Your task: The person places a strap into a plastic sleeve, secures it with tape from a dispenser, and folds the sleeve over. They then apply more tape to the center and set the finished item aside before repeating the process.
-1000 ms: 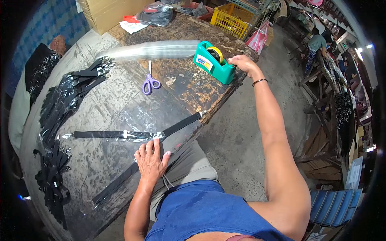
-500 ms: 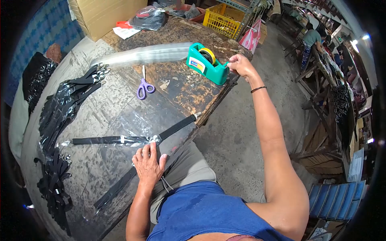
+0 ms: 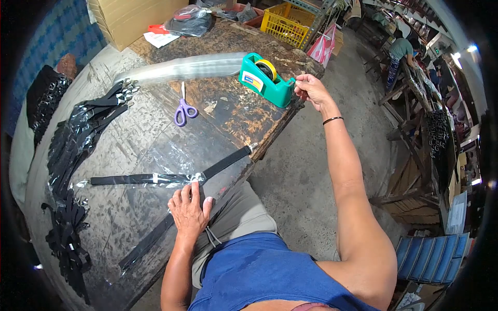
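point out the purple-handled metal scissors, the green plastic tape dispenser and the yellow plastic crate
Purple-handled metal scissors [image 3: 183, 104]: head view, where handles meet blades
Green plastic tape dispenser [image 3: 273, 92]: head view, side of its body
Yellow plastic crate [image 3: 284, 30]: head view, its near wall

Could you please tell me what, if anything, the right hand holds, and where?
The right hand is beside the green tape dispenser; whether its fingertips hold tape cannot be told.

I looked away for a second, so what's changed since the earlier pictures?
The right hand has drawn slightly outward from the end of the tape dispenser; whether it holds tape is unclear. The left hand stays on the black strap. Dispenser and scissors look unmoved.
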Demonstrator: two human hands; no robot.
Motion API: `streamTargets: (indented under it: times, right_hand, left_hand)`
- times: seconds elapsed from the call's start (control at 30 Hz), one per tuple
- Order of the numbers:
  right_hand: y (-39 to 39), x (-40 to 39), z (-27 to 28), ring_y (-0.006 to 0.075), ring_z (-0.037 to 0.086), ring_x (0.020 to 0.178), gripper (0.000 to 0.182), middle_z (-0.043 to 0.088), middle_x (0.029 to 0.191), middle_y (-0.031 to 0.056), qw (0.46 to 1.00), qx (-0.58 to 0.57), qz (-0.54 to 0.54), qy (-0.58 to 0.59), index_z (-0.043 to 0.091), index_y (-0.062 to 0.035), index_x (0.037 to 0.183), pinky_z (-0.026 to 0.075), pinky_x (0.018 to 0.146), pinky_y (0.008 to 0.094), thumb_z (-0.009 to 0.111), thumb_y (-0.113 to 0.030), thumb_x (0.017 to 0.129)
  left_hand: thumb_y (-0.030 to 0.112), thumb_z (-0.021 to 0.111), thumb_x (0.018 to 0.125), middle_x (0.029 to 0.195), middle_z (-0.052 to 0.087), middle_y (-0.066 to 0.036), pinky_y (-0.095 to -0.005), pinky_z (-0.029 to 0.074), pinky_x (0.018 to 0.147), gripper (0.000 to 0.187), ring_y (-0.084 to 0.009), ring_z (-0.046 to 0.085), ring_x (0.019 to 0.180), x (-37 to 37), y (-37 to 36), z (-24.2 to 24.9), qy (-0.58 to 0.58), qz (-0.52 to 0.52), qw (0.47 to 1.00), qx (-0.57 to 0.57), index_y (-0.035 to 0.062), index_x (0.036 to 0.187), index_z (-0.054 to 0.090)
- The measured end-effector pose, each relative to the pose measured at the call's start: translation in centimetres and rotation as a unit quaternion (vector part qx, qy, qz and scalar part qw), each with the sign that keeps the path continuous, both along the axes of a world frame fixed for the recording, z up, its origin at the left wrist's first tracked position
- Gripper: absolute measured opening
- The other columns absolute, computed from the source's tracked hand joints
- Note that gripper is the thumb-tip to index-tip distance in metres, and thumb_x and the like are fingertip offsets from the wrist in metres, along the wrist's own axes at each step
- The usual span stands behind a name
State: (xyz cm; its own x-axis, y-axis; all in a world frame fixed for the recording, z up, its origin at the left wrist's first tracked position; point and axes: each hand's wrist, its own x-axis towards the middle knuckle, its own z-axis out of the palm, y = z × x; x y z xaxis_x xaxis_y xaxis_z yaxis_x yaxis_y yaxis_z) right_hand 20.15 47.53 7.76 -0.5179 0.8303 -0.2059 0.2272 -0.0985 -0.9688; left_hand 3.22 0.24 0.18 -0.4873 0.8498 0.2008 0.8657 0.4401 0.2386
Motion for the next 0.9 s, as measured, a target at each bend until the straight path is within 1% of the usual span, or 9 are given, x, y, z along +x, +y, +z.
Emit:
streamTargets:
  times: [0.27, 0.3, 0.33, 0.4, 0.47, 0.53, 0.6, 0.63, 0.9]
  right_hand:
    - [1.8, -0.8, -1.9, 0.0182, 0.062, 0.073, 0.042, 0.064, 0.08, 0.007, 0.978, 0.18, 0.035, -0.098, 0.052, -0.0045, 0.12, 0.05, 0.066, 0.0321, 0.071, -0.01, 0.083]
    - [0.6, -1.1, -0.6, 0.024, 0.065, 0.077, 0.045, 0.066, 0.084, 0.0099, 0.903, 0.325, 0.008, -0.28, 0.054, -0.0075, 0.121, 0.052, 0.072, 0.0376, 0.071, -0.01, 0.079]
    - [0.5, -0.8, -1.5, 0.024, 0.065, 0.077, 0.045, 0.066, 0.084, 0.0099, 0.904, 0.322, 0.011, -0.28, 0.054, -0.0075, 0.121, 0.052, 0.072, 0.0376, 0.071, -0.01, 0.079]
    - [1.2, 0.9, -3.6, 0.028, 0.067, 0.082, 0.045, 0.067, 0.088, 0.0116, 0.795, 0.456, -0.082, -0.393, 0.056, -0.0104, 0.12, 0.052, 0.077, 0.0415, 0.068, -0.012, 0.077]
    - [1.1, 3.0, -4.6, 0.0289, 0.068, 0.083, 0.044, 0.068, 0.089, 0.013, 0.878, 0.364, -0.056, -0.306, 0.055, -0.0102, 0.12, 0.052, 0.079, 0.0418, 0.067, -0.016, 0.078]
    - [-2.0, 4.0, -6.2, 0.0226, 0.066, 0.077, 0.039, 0.067, 0.083, 0.0096, 0.909, 0.323, -0.015, -0.264, 0.054, -0.008, 0.12, 0.051, 0.074, 0.0369, 0.065, -0.012, 0.082]
    - [-7.5, 4.9, -6.9, 0.0135, 0.06, 0.072, 0.032, 0.062, 0.077, 0.0038, 0.988, 0.117, 0.018, -0.098, 0.054, -0.0054, 0.116, 0.049, 0.068, 0.0297, 0.063, -0.007, 0.085]
    - [-10.9, 4.7, -7.4, 0.0072, 0.055, 0.07, 0.026, 0.058, 0.075, -0.0006, 0.995, 0.066, 0.041, -0.063, 0.054, -0.0041, 0.11, 0.045, 0.064, 0.0248, 0.062, -0.003, 0.086]
    - [-25.0, 2.3, -15.2, 0.0115, 0.059, 0.075, 0.026, 0.062, 0.078, 0.0035, 0.917, -0.122, 0.323, -0.2, 0.055, -0.0024, 0.103, 0.047, 0.067, 0.0281, 0.069, -0.011, 0.082]
  left_hand:
    - [0.038, 0.067, 0.087, 0.126, 0.053, -0.011, -0.0473, 0.034, 0.097, 0.061, -0.0329, 0.045, 0.117, -0.1, -0.1, -0.5, 0.018, 0.001, 1.0, 0.007, 0.0084, 0.138, 0.052]
    - [0.041, 0.066, 0.087, 0.126, 0.053, -0.01, -0.0469, 0.035, 0.095, 0.062, -0.0326, 0.046, 0.116, -0.1, -0.1, -0.5, 0.027, -0.002, 1.0, 0.008, 0.0091, 0.138, 0.052]
    - [0.041, 0.066, 0.087, 0.126, 0.053, -0.01, -0.0469, 0.035, 0.095, 0.062, -0.0326, 0.046, 0.116, -0.1, -0.1, -0.4, 0.027, 0.0, 1.0, 0.004, 0.0091, 0.138, 0.052]
    - [0.037, 0.067, 0.086, 0.126, 0.052, -0.01, -0.0475, 0.035, 0.096, 0.061, -0.0328, 0.046, 0.116, 0.0, 0.0, -0.2, 0.01, 0.001, 1.0, 0.014, 0.0089, 0.138, 0.052]
    - [0.038, 0.067, 0.087, 0.126, 0.052, -0.011, -0.0476, 0.035, 0.097, 0.06, -0.0329, 0.046, 0.117, -0.2, 0.3, 0.0, 0.006, 0.006, 1.0, 0.011, 0.0091, 0.138, 0.052]
    - [0.039, 0.065, 0.088, 0.126, 0.052, -0.011, -0.0479, 0.035, 0.097, 0.059, -0.0329, 0.046, 0.117, -0.1, 0.0, 0.0, -0.008, 0.004, 1.0, 0.0, 0.0096, 0.137, 0.052]
    - [0.039, 0.064, 0.09, 0.126, 0.052, -0.012, -0.0476, 0.035, 0.097, 0.057, -0.0328, 0.046, 0.118, -0.1, 0.0, -0.3, 0.004, -0.001, 1.0, 0.007, 0.0098, 0.137, 0.052]
    - [0.039, 0.064, 0.09, 0.126, 0.052, -0.012, -0.0472, 0.035, 0.097, 0.057, -0.0327, 0.046, 0.118, -0.1, 0.0, -0.3, 0.008, -0.001, 1.0, 0.008, 0.01, 0.138, 0.052]
    - [0.038, 0.066, 0.088, 0.13, 0.053, -0.01, -0.0481, 0.036, 0.097, 0.059, -0.0327, 0.047, 0.118, -0.2, 0.0, -0.7, 0.003, 0.006, 1.0, 0.012, 0.013, 0.14, 0.052]
